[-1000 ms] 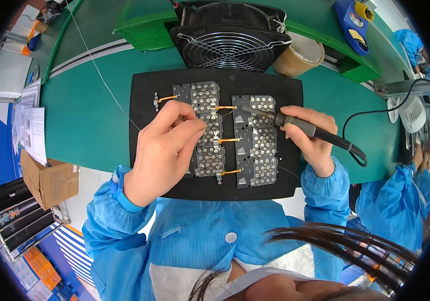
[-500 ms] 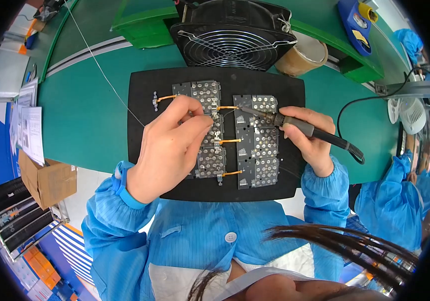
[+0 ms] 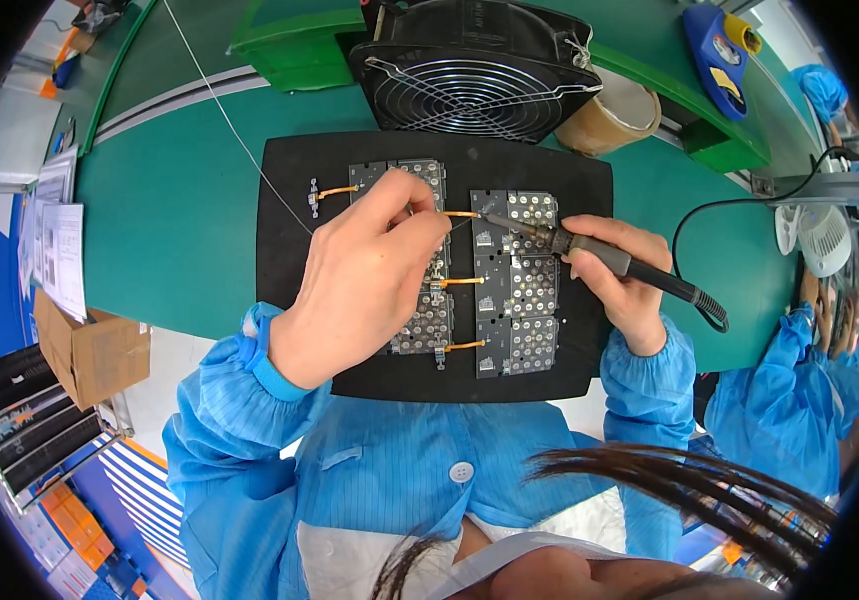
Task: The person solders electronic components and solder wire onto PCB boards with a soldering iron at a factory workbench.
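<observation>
My right hand (image 3: 619,270) grips a black soldering iron (image 3: 599,253). Its tip rests at the left edge of the right-hand circuit board panel (image 3: 514,283), where the topmost orange ribbon lead (image 3: 463,213) meets it. The fingers of my left hand (image 3: 374,265) pinch a thin solder wire (image 3: 224,122), whose end reaches toward the iron's tip. Under that hand lies the left circuit board panel (image 3: 419,172), partly hidden. Two lower orange leads (image 3: 464,281) bridge both panels, with small connectors at their left ends. Another lead with a connector (image 3: 314,198) sticks out at the far left.
Both panels lie on a black mat (image 3: 294,270) on a green table (image 3: 169,240). Behind stand a black fan (image 3: 469,95), a tan cup (image 3: 614,115) and a green shelf (image 3: 294,58). The iron's cable (image 3: 684,215) runs right. Another person in blue (image 3: 779,400) is at right.
My left hand has shifted right with the solder wire, closer to the iron's tip. My right hand and the soldering iron stay nearly in place.
</observation>
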Demonstrator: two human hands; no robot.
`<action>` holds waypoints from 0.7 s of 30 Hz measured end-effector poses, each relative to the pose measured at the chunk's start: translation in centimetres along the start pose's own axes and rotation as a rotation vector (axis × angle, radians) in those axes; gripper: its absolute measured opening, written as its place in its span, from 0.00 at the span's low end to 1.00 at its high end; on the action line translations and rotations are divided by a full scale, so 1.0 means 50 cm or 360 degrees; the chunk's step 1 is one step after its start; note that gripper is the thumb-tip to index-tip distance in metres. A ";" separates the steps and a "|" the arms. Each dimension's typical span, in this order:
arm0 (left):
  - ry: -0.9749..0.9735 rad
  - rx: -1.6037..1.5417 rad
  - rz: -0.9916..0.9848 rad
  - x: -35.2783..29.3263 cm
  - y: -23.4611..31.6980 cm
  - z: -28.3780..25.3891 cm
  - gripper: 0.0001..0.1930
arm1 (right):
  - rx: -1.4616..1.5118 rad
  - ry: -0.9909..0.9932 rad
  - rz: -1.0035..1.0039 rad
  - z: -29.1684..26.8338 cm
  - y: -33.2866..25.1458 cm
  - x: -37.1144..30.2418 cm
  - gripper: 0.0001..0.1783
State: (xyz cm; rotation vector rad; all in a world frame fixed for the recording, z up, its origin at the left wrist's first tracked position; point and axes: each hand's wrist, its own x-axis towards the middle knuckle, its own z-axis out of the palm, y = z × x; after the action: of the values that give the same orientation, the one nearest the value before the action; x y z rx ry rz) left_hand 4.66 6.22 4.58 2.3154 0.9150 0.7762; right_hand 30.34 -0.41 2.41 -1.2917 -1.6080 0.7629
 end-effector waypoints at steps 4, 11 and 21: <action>0.0071 -0.0047 -0.0056 0.012 0.000 0.011 0.08 | 0.0043 0.0028 -0.0002 0.000 0.004 -0.001 0.14; 0.0052 -0.0192 -0.0151 0.028 -0.035 0.057 0.08 | 0.0042 0.0037 0.0047 0.001 0.009 -0.001 0.14; 0.0025 -0.0157 -0.0194 0.031 -0.045 0.071 0.07 | 0.0058 0.0004 0.0061 -0.002 0.008 -0.003 0.13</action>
State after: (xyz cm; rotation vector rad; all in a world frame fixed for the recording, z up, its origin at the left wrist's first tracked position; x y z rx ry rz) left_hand 7.03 7.88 1.14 2.1496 0.9925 0.7717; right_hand 30.61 -0.44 2.08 -1.3001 -1.5642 0.8100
